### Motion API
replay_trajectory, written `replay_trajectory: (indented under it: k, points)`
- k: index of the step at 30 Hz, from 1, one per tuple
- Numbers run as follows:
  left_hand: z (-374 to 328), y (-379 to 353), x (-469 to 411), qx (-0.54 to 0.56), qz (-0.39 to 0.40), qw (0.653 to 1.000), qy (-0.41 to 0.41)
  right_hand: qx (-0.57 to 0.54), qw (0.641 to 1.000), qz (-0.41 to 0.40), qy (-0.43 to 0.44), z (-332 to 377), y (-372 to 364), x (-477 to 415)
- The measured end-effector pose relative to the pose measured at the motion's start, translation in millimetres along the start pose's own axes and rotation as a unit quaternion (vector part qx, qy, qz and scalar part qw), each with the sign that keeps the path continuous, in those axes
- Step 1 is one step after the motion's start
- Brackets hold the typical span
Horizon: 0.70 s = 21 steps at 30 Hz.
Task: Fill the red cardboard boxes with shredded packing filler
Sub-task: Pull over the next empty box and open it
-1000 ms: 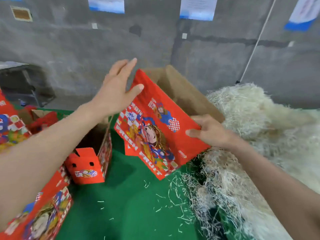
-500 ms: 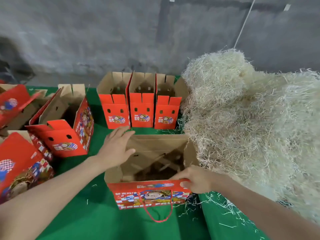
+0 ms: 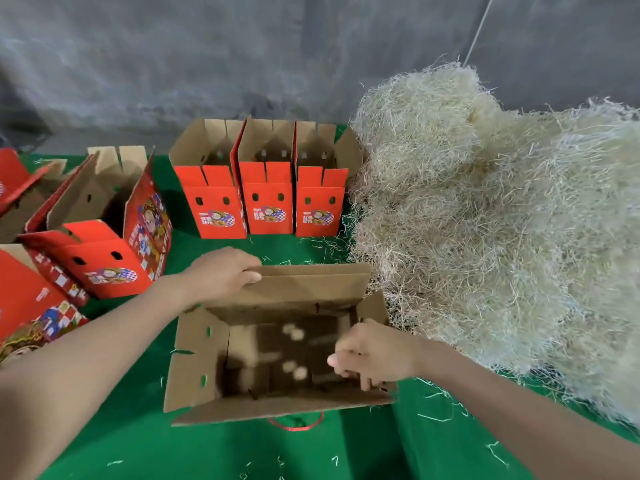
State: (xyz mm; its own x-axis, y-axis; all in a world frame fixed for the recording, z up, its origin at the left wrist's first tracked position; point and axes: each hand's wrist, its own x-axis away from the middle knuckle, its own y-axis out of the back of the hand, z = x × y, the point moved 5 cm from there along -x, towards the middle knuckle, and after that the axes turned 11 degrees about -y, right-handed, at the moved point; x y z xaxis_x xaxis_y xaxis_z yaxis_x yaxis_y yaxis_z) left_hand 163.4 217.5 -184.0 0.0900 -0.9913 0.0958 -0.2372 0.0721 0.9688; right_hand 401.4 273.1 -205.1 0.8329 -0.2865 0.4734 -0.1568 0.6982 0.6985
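Head view. Hazards, as judged: the open box (image 3: 197, 358) has loose flaps, and the far one may fold inward and block the mouth if the left hand (image 3: 221, 275) lets go; the heap of shredded filler (image 3: 485, 237), touching the box at its 2 o'clock corner, may shed strands onto the green desk (image 3: 311, 452), where some already lie; a large tangled clump may drag extra filler along or push the light box off square.

Hands: the left hand pinches the far flap's edge at 11 o'clock, thumb on the inner face. The right hand (image 3: 374, 355) has its fingers curled downward at the near right rim at 4 o'clock; blur hides whether it grips the wall.

Containers: the open box shows a dark, blurred floor with no filler visible, and a red cord handle (image 3: 294, 424) at 6 o'clock. The row of three upright boxes (image 3: 266, 202) at 12 o'clock has raised flaps and shaded interiors, contents not discernible. The tilted box (image 3: 104, 265) at 10 o'clock gapes, with no filler seen. Further red boxes (image 3: 20, 306) lie at 9 o'clock, partly out of frame.
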Motion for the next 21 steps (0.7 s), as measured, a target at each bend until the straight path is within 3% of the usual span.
replay_trajectory:
  k: [8, 15, 21]
  points:
    - [3.2, 0.2, 20.2, 0.035, 0.045, 0.998, 0.002, 0.156, 0.986, -0.057, 0.013, 7.3, -11.0, 1.9]
    - [10.8, 1.5, 9.8, 0.050, 0.078, 0.996, -0.018, 0.143, 0.984, -0.104, 0.014, 13.7, -10.3, -2.1]
    - [15.9, -8.3, -10.8, 0.025, 0.116, 0.993, 0.017, 0.118, 0.979, -0.164, 0.020, 9.9, 2.4, -12.2]
